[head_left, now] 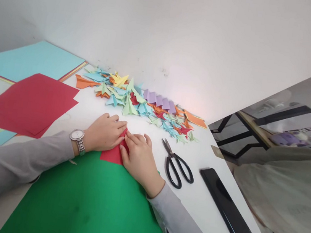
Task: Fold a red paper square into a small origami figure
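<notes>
A piece of red paper, partly folded, lies on a large green sheet in front of me. My left hand, with a watch at the wrist, presses on its left and upper part, fingers closed over the paper. From the right, my right hand pinches the folded edge near the top, thumb and fingertips on the paper. The fingers hide much of the fold. Right of this hand lie black-handled scissors, blades pointing away and slightly apart.
Many small folded paper planes lie in a heap along the wall. Red sheets and light blue sheets are at the left. A long black object rests near the table's right edge. Beyond it a person's clothing shows.
</notes>
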`<state>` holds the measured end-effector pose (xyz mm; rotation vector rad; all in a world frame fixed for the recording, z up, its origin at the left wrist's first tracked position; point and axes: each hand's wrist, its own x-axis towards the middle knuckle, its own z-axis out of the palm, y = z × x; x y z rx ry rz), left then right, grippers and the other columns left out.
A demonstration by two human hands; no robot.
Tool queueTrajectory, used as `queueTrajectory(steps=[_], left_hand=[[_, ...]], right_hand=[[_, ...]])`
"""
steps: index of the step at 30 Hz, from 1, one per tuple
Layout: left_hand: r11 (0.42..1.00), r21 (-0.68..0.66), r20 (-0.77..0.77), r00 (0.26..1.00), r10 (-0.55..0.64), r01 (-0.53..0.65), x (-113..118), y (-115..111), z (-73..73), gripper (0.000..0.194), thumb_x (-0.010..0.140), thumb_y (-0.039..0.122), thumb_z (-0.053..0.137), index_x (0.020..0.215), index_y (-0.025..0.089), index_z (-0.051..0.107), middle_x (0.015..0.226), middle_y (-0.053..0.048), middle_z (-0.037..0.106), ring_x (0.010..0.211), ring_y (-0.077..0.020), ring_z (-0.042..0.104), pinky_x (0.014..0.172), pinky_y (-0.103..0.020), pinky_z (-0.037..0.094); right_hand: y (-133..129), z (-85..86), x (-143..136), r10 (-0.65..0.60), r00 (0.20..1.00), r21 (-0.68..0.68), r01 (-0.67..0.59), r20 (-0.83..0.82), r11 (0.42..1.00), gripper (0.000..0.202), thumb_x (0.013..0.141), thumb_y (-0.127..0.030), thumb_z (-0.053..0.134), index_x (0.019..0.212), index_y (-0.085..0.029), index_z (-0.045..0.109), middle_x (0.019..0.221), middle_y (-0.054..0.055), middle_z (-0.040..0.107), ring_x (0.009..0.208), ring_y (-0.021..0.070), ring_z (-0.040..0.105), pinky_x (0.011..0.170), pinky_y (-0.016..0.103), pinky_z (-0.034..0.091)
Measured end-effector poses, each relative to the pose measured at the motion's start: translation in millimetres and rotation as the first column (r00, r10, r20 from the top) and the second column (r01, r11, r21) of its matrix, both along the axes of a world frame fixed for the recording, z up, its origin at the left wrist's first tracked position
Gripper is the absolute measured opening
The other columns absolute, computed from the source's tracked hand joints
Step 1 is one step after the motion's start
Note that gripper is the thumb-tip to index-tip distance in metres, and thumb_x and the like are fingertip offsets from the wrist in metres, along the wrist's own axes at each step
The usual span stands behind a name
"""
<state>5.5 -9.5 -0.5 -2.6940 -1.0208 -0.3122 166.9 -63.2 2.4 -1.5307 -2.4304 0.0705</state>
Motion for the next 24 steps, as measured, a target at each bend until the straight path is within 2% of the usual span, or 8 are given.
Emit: queueTrajectory(steps=[4,7,16,20,21,24], left_hand=[[1.000,0.010,-0.023,1.000,0.004,-0.003,0.1,-0.6,1.0,0.038,0.095,0.034,0.036,0.110,0.011,0.062,0.115,-0.012,0.063,0.092,-0.0243,0.055,0.065,-0.037,0.033],[1.000,0.017,-0.025,1.000,0.003,-0.003,0.1,-1.1,1.7,0.039,0.094,0.035,0.037,0.112,0.011,0.062,0.114,-0.013,0.064,0.092,-0.0246,0.055,0.064,-0.037,0.033],[1.000,-0.006,-0.030,0.999,0.018,-0.018,-0.1,0.4,-0.2,0.041,0.094,0.036,0.035,0.114,0.012,0.061,0.114,-0.014,0.064,0.093,-0.0252,0.054,0.066,-0.038,0.034],[1.000,-0.001,-0.022,1.000,0.012,-0.012,-0.4,1.0,-1.0,0.040,0.094,0.036,0.035,0.113,0.013,0.062,0.112,-0.014,0.064,0.092,-0.0248,0.054,0.066,-0.037,0.033],[1.000,0.002,-0.018,1.000,0.010,-0.010,-0.5,1.0,-1.1,0.040,0.094,0.036,0.035,0.113,0.013,0.062,0.112,-0.013,0.064,0.092,-0.0246,0.054,0.066,-0.036,0.033],[1.000,0.014,-0.005,1.000,0.003,-0.003,-0.6,0.7,-1.2,0.038,0.093,0.035,0.038,0.110,0.012,0.063,0.108,-0.013,0.065,0.089,-0.0242,0.054,0.065,-0.036,0.032]], right_hand=[[-10.6,-1.5,2.6,-0.018,1.000,0.029,0.018,0.008,0.999,0.031,0.090,-0.027,0.048,0.113,-0.014,0.063,0.124,0.012,0.063,0.107,0.0267,0.056,0.108,0.056,0.020],[-22.4,-2.1,7.5,-0.038,0.999,0.042,0.039,-0.015,0.998,0.030,0.091,-0.029,0.048,0.111,-0.014,0.064,0.121,0.011,0.065,0.105,0.0260,0.057,0.108,0.056,0.020],[-53.2,2.0,20.1,0.068,0.995,0.192,-0.080,0.067,0.978,0.027,0.091,-0.027,0.047,0.093,-0.013,0.070,0.102,0.010,0.073,0.086,0.0224,0.060,0.108,0.049,0.025],[-49.7,-0.6,23.6,0.022,0.998,0.211,-0.009,-0.059,0.978,0.031,0.094,-0.029,0.044,0.080,-0.018,0.069,0.085,0.005,0.074,0.079,0.0195,0.061,0.103,0.046,0.032],[-46.6,-1.7,24.4,-0.002,0.996,0.202,0.020,-0.092,0.979,0.030,0.094,-0.029,0.042,0.086,-0.018,0.069,0.089,0.006,0.074,0.083,0.0197,0.061,0.102,0.045,0.033],[-34.8,-4.3,25.2,0.008,0.998,0.148,0.000,-0.056,0.989,0.037,0.095,-0.037,0.040,0.117,-0.016,0.060,0.126,0.012,0.062,0.115,0.0256,0.053,0.105,0.048,0.032]])
